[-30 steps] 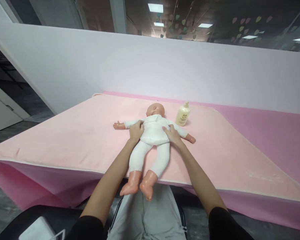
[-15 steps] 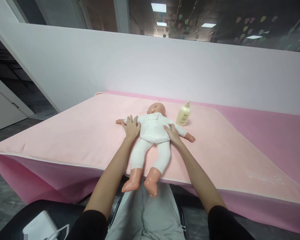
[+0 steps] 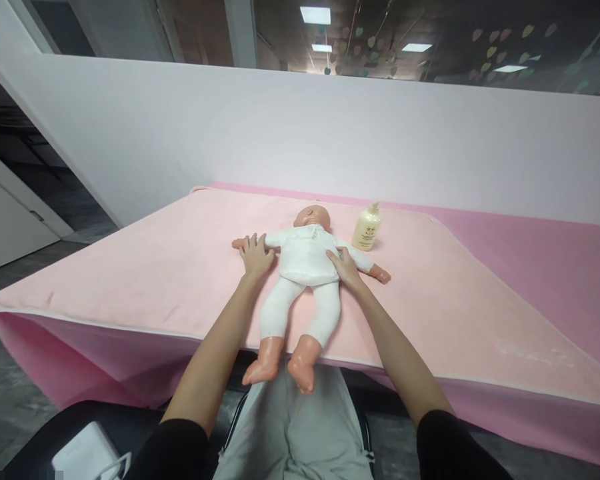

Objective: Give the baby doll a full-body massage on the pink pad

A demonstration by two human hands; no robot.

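Fingers spread, the left hand (image 3: 257, 257) lies over the sleeve and wrist of the doll (image 3: 309, 257) on its outstretched arm at the left. At the doll's other side, the right hand (image 3: 345, 267) rests against the torso near the armpit, thumb on the white top and the fingers partly hidden, so how firm the grip is cannot be told. Face turned aside, the doll lies on the pink cloth (image 3: 430, 300) over the table, feet past the near edge. Beside its right-hand sleeve stands a pale yellow pump bottle (image 3: 367, 229).
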